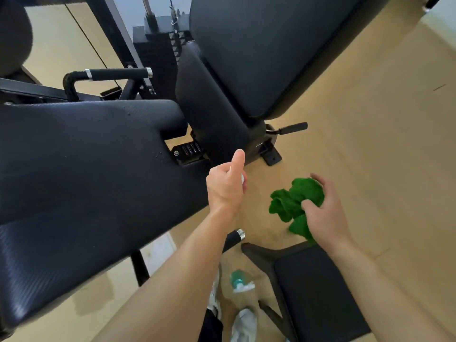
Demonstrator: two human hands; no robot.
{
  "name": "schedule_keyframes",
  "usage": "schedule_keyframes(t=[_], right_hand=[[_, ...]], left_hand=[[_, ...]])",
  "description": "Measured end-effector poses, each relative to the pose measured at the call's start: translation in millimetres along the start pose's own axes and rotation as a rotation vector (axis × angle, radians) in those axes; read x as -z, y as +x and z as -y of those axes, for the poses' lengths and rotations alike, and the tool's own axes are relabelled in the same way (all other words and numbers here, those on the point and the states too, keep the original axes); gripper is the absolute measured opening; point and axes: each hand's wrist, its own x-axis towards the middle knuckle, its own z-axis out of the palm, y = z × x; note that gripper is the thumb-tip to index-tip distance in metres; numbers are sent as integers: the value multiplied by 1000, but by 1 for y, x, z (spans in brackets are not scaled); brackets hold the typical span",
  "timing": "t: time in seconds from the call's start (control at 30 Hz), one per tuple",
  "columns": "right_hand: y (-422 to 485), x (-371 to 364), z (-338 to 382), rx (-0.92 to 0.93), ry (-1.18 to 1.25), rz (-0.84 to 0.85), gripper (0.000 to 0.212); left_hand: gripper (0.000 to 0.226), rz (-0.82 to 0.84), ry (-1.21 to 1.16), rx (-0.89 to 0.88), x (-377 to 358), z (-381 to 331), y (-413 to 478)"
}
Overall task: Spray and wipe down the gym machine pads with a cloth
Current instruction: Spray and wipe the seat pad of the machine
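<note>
My left hand [225, 186] is closed with the thumb up at the right edge of the large black seat pad [74, 181]. Only a small white part of the spray bottle [243, 179] shows in the fist; the rest is hidden. To its right, over the floor, my right hand [325, 213] grips a crumpled green cloth [293, 203]. A narrow black pad [209, 107] stands just beyond my left hand. The wide back pad [259, 45] rises at the upper right. A smaller black pad [320, 292] lies below my right forearm.
A padded handle bar [116, 74] and the weight stack [158, 53] stand behind the seat. An adjustment lever [291, 128] sticks out at the machine's base. A plastic bottle [238, 280] lies on the tan floor near my shoes [244, 324].
</note>
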Motion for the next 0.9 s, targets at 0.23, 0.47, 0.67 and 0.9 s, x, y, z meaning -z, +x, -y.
schedule_keyframes(t=[0.23,0.47,0.67,0.9], right_hand=[[-22,-11,-25,-227,284,-49,45],[-27,-34,-26,-250,351,-24,38],[-21,-46,-34,-301,363,-5,45],[-15,-63,-19,-437,701,22,32]], left_hand=[[88,-90,119,-55,-22,3,-12],[77,-146,319,41,-2,20,-13],[89,-137,422,123,16,42,-17],[84,-97,417,190,30,45,-15]])
